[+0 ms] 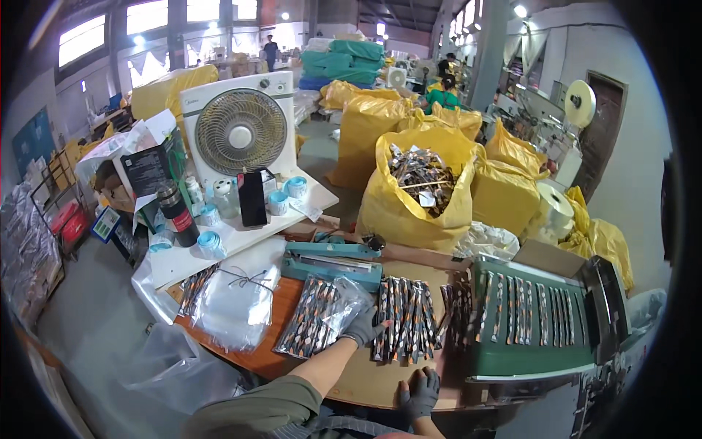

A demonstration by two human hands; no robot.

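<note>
My left hand, in a grey glove with bare fingertips, rests between a clear plastic bag of slim patterned sticks and a row of loose slim sticks. Its thumb lies over the left end of that row; the fingers look stretched out, partly hidden against the dark sticks. By the table's front edge, my right hand, also gloved, sits on the brown cardboard with its fingers apart and nothing in them. More dark sticks lie to the right, beside a green conveyor belt carrying spaced sticks.
Behind the sticks stands a teal bag sealer. Empty clear bags lie at left. A white shelf holds a box fan, a phone, a flask and blue label rolls. A yellow sack full of sticks stands beyond.
</note>
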